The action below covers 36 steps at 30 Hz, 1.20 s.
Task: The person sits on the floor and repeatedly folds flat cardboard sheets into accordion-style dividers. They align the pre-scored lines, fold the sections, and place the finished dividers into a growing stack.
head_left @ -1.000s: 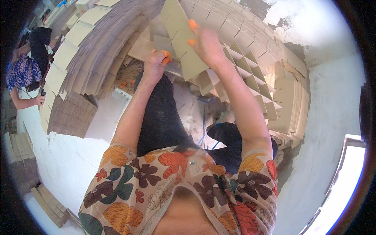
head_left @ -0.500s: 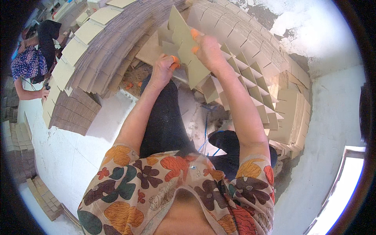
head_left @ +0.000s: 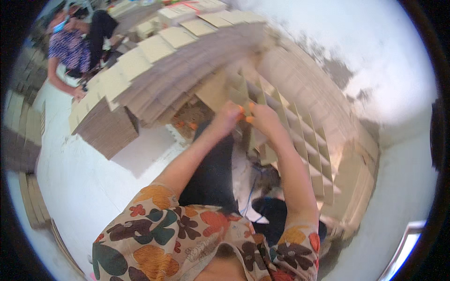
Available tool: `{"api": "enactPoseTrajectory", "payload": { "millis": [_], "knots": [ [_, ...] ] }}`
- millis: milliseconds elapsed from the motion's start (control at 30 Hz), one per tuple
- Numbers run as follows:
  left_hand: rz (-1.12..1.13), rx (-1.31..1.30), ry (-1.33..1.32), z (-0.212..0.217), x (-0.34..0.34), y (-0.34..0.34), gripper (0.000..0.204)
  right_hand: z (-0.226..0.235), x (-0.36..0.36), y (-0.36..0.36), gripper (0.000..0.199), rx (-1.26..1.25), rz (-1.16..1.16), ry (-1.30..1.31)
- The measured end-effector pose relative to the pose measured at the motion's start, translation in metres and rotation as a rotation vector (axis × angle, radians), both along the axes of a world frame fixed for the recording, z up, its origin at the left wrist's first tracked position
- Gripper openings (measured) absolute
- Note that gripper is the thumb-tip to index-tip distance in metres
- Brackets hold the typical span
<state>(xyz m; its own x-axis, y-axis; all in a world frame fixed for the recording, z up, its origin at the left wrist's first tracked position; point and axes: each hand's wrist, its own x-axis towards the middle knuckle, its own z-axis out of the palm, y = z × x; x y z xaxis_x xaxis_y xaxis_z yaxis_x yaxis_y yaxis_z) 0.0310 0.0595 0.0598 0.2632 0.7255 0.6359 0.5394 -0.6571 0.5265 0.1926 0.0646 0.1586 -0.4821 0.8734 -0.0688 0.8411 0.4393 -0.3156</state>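
Observation:
My left hand (head_left: 228,118) and my right hand (head_left: 262,118) are close together, both with orange fingertips, at a notched cardboard strip (head_left: 243,96) that stands upright. Each hand pinches the strip near its lower edge. To the right runs a cardboard lattice of slotted dividers (head_left: 309,145) with several open cells. My black-clad legs (head_left: 211,173) lie under my forearms. The picture is blurred by motion.
Tall stacks of flat cardboard sheets (head_left: 154,70) arc across the back and left. A lower stack (head_left: 105,129) sits on the white floor (head_left: 89,187). Another seated person in a patterned top (head_left: 70,47) works at far left. More cardboard piles (head_left: 18,140) line the left edge.
My hands have come together and moved lower in the picture with the cardboard piece. The view has swung, so the other person and the stacks now sit higher and closer to centre.

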Motion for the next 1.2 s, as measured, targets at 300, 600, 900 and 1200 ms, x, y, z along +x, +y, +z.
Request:
{"api": "enactPoseTrajectory", "payload": {
  "millis": [300,600,900,1200],
  "knots": [
    [0.012,0.055,0.073,0.032,0.014,-0.012,0.049,-0.066,0.201,0.021,0.076,0.627,-0.826,-0.407],
    [-0.065,0.024,0.469,0.024,0.036,0.013,0.063,-0.033,0.139,-0.071,0.065,0.005,-0.297,0.187],
    [-0.398,-0.029,0.567,0.038,0.042,0.024,0.038,-0.008,0.133,-0.101,0.077,-0.047,-0.301,-0.188],
    [-0.465,-0.195,0.369,0.039,0.038,0.019,0.037,-0.023,0.183,-0.123,0.065,0.046,-0.449,-0.230]
  ]
}}
